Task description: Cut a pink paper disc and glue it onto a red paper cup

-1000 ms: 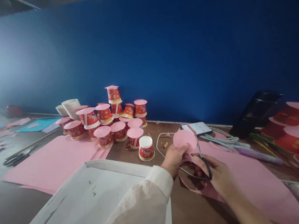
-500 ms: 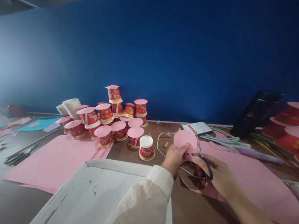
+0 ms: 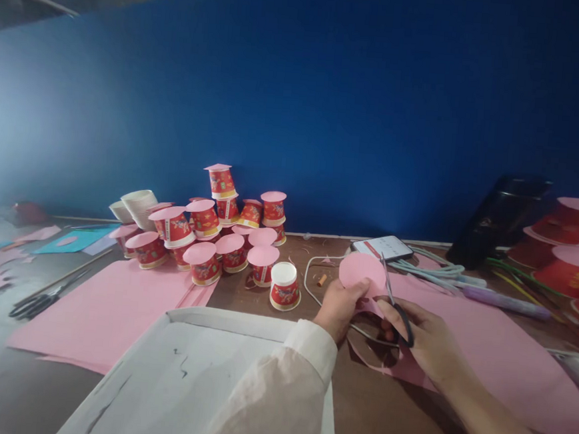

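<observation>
Between finger and thumb, my left hand (image 3: 340, 308) grips a round piece of pink paper (image 3: 362, 271), held up above the table. My right hand (image 3: 425, 338) is closed around the dark handles of a pair of scissors (image 3: 403, 325). The scissor blades point up and away from me, along the right edge of the pink circle. A thin offcut of pink paper (image 3: 375, 364) curls below my hands. Left of them, a red paper cup (image 3: 284, 290) stands upside down with its white base bare.
Behind on the left, several red cups (image 3: 205, 270) topped with pink circles are stacked. Pink sheets (image 3: 112, 303) and a white box lid (image 3: 198, 357) lie in front. A phone (image 3: 392, 247), coiled cable (image 3: 430, 270) and black bottle (image 3: 494, 220) are at the right.
The pink paper circle and my left fingers have shifted slightly right. My right hand and the scissors have moved a little right too. The surrounding cups have stayed put.
</observation>
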`<state>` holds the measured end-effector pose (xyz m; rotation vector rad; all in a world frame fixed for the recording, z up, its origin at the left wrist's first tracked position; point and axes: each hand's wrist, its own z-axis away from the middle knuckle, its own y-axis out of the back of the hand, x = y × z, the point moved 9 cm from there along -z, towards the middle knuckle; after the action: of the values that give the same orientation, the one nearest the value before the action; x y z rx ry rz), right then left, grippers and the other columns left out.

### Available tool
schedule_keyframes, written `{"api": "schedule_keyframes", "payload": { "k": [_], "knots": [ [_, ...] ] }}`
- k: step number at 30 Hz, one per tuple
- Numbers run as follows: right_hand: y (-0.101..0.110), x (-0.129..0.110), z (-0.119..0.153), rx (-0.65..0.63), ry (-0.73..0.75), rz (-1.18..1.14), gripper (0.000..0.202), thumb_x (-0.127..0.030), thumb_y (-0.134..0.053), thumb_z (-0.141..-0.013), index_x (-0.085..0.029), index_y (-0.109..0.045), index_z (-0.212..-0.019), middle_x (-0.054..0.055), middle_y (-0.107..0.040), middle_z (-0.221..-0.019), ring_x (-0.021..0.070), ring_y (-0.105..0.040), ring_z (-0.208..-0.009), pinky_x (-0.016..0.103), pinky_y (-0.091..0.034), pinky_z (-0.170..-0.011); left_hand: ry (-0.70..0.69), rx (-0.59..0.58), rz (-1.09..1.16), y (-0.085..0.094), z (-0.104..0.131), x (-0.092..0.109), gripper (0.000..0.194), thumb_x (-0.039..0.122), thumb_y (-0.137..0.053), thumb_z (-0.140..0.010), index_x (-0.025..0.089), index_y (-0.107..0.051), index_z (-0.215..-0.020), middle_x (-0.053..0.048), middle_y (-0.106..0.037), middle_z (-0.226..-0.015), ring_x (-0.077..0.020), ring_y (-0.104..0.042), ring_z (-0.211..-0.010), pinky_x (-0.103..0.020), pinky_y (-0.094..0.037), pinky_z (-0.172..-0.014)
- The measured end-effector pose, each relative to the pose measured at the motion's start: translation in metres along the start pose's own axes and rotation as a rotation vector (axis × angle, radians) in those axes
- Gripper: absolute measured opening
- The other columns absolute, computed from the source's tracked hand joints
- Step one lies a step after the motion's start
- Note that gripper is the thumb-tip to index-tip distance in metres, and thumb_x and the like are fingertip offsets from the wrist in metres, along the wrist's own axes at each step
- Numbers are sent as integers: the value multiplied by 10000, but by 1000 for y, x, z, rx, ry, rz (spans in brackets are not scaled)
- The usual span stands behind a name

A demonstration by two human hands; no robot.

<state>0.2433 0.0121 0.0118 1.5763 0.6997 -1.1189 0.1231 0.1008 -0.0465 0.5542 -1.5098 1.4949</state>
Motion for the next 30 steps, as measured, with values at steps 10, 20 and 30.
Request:
{"api": "schedule_keyframes", "payload": {
  "k": [10,20,30],
  "knots": [
    [-2,10,-3,-38,-36,4,478,-694,-676,-781,-241,-709,-634,4,-671,-569,204,-621,-512,303,-498,-516,27,0,30,-3,3,1,421,356,-896,-672,86,-730,-948,-95,-727,-826,-176,-657,-691,-299,-550,-672],
    [-4,10,1,-24,-87,-82,431,-645,-740,-750,-235,-682,-630,-10,-636,-541,196,-607,-479,307,-526,-507,31,17,32,-3,6,4,356,320,-873,-697,96,-732,-935,-98,-732,-846,-171,-651,-695,-281,-542,-660],
    [-3,13,-5,-42,-71,-95,482,-678,-774,-707,-225,-677,-573,3,-628,-542,183,-597,-522,290,-542,-552,37,32,53,0,3,1,355,308,-862,-692,103,-724,-946,-70,-704,-813,-142,-608,-654,-261,-510,-613]
  ]
}}
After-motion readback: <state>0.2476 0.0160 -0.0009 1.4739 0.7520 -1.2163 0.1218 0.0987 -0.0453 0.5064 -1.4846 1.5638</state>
